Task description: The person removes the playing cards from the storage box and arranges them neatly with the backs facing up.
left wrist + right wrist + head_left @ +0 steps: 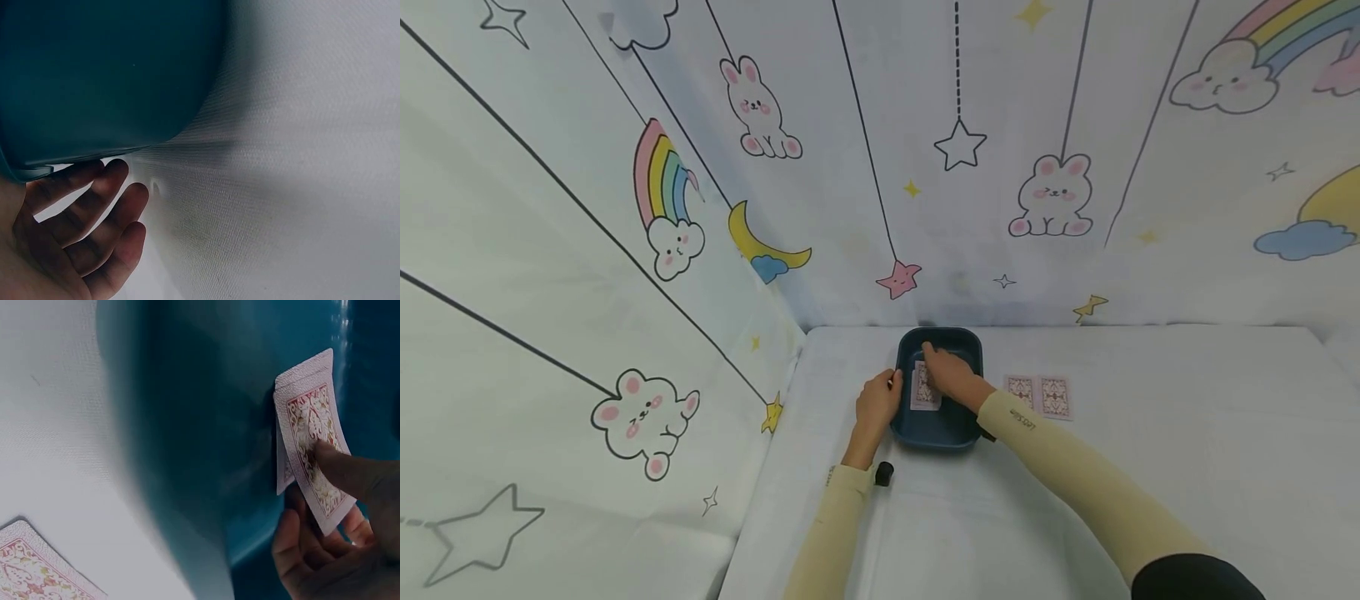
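Note:
A dark teal plastic tray [936,437] with rounded corners stands on the white table. My left hand [878,404] holds it at its left rim; in the left wrist view the fingers [112,219] lie bent along the outer wall, and the thumb is hidden. My right hand [953,375] is inside the tray, pinching a playing card [312,419] with a red patterned back between thumb and fingers. Another card [281,450] shows partly behind it. Outside the tray, to its right, lie two playing cards [1056,397] with their patterned backs up, side by side.
White cloth [1187,450] covers the table. Behind and to the left rise white fabric walls [850,208] printed with bunnies, stars and rainbows. A small black object [884,473] shows beside the left wrist.

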`<state>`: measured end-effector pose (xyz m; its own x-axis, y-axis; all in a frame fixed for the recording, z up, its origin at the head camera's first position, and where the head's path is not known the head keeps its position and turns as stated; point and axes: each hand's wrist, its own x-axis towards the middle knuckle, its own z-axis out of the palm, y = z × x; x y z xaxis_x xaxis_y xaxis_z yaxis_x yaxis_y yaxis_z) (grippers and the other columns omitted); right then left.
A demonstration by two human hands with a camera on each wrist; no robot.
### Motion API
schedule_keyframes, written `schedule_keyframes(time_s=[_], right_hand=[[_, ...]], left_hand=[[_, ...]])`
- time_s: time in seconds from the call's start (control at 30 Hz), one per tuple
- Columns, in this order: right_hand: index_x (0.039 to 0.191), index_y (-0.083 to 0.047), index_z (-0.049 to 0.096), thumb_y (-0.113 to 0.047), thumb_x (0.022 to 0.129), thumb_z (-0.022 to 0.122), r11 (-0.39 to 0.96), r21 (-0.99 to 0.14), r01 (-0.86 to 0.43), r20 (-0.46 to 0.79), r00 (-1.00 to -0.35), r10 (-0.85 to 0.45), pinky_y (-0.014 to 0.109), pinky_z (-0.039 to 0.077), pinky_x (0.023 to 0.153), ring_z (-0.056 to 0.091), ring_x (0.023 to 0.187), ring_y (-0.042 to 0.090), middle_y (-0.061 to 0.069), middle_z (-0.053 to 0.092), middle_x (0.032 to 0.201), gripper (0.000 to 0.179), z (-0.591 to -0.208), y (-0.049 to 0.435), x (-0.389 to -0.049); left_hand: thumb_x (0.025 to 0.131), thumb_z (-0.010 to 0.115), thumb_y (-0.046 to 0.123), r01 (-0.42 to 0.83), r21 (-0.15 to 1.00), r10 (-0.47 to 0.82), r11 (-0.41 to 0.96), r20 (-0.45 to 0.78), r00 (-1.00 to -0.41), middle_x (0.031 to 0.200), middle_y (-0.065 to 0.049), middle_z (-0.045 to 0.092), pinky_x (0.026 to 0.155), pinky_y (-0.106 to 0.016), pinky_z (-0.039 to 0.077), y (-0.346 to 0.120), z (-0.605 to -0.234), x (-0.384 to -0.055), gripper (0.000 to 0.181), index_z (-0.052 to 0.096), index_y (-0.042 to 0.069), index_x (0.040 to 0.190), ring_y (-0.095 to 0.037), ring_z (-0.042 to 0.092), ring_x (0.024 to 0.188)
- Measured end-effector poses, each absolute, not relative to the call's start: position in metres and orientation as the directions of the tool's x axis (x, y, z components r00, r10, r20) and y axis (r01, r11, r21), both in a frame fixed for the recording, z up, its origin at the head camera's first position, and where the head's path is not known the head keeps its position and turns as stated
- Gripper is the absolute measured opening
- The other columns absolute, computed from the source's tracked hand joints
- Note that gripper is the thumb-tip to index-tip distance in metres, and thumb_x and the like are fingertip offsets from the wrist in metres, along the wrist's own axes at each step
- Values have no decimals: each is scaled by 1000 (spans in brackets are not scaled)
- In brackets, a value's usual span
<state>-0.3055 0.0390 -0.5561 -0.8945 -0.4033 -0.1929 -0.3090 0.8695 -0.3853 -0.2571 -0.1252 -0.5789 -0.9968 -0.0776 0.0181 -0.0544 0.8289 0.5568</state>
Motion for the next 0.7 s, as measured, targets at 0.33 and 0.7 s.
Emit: schedule_keyframes(time_s=[0.33,0.7], right_hand=[[142,-6,49,-17,102,58,881,-302,-363,-166,-890,-424,47,53,92,65,110,30,18,64,127,43,-554,38,-310],[144,-6,50,-15,101,59,873,-341,-347,-148,-898,-415,52,49,101,60,122,36,22,57,137,45,-555,41,-306]], left_hand=[[107,46,36,-42,557,-68,829,27,-997,75,-4,63,50,-31,35,-126,-581,-257,37,55,14,78,-17,51,57],[107,45,37,-47,554,-76,831,30,-997,78,-5,66,52,-32,37,-125,-579,-256,37,57,14,79,-18,54,59]])
